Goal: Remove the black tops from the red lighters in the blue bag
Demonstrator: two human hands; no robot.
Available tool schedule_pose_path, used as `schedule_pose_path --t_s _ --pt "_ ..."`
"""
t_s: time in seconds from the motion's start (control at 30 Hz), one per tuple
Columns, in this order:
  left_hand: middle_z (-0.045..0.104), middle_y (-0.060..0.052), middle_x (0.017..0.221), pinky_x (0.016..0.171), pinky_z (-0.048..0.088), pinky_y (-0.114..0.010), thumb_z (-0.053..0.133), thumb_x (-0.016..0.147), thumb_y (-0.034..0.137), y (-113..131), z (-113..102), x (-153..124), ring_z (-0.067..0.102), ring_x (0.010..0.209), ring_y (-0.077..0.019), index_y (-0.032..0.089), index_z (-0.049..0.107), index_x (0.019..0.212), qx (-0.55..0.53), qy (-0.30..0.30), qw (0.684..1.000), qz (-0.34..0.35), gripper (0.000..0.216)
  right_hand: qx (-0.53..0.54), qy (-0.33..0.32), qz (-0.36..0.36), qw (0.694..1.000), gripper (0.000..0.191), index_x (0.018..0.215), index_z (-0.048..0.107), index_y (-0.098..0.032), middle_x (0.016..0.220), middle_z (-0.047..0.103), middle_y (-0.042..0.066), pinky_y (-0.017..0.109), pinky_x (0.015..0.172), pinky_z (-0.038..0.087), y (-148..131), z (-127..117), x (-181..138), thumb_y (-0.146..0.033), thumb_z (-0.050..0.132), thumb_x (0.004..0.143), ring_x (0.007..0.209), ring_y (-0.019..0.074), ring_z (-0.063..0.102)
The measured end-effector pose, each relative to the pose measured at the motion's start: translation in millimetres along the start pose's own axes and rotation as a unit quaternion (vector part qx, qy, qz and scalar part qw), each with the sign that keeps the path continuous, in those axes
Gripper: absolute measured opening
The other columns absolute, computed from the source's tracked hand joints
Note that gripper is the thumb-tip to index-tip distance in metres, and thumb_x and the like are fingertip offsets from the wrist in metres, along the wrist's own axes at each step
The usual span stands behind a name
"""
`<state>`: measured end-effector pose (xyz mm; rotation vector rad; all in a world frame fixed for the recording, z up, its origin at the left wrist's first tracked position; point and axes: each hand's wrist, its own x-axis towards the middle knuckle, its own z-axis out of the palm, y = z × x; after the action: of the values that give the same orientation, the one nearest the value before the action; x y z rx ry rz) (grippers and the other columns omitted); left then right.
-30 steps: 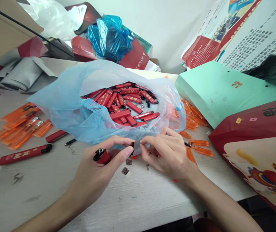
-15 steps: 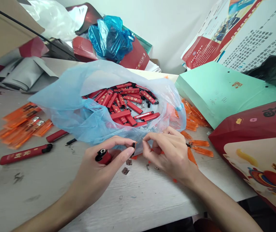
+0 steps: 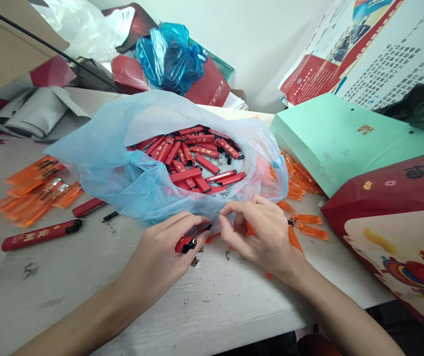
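Observation:
My left hand is closed around a red lighter, its black top and round metal end pointing up between the fingers. A small black piece shows at that hand's fingertips. Just to the right, my right hand pinches thumb and forefinger together; whatever is between them is too small to make out. Beyond both hands lies an open, translucent blue plastic bag with many red lighters and small metal bits inside. Small metal pieces lie on the table below my left hand.
Orange transparent lighter bodies lie at the left, and more orange ones at the right. Another red lighter rests on the grey table. A mint-green box and a red printed bag bound the right side.
My left hand has turned over and moved slightly right, tipping the red lighter and bringing the small black piece lower. My right hand stays nearly in place, still pinched.

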<state>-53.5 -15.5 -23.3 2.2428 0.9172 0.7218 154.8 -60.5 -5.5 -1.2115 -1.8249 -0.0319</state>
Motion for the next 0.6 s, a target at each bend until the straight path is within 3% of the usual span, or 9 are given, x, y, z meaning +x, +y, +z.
schedule_pose_path --t_s 0.47,0.6 --pt "0.076 0.000 0.100 0.077 0.057 -0.033 0.062 0.102 0.025 0.6 -0.4 1.9 0.073 0.089 -0.0202 0.028 0.069 0.110 -0.007 0.011 1.000 -0.003 0.011 0.026 -0.027 -0.008 0.999 0.010 0.090 0.065 -0.019 0.061 0.061 -0.008 0.027 0.059 0.042 -6.1 -3.6 2.0 -0.011 0.064 0.096 0.053 0.0081 0.052" --pt "0.073 0.001 0.095 0.072 0.054 -0.032 0.063 0.101 0.025 7.1 -3.2 2.8 0.068 0.078 -0.0183 0.028 0.069 0.111 -0.026 0.032 0.999 -0.021 0.012 0.037 -0.044 -0.014 0.998 0.011 0.089 0.064 -0.020 0.062 0.063 -0.008 0.027 0.059 0.042 -10.5 -4.1 2.9 -0.010 0.063 0.095 0.052 0.0069 0.054"
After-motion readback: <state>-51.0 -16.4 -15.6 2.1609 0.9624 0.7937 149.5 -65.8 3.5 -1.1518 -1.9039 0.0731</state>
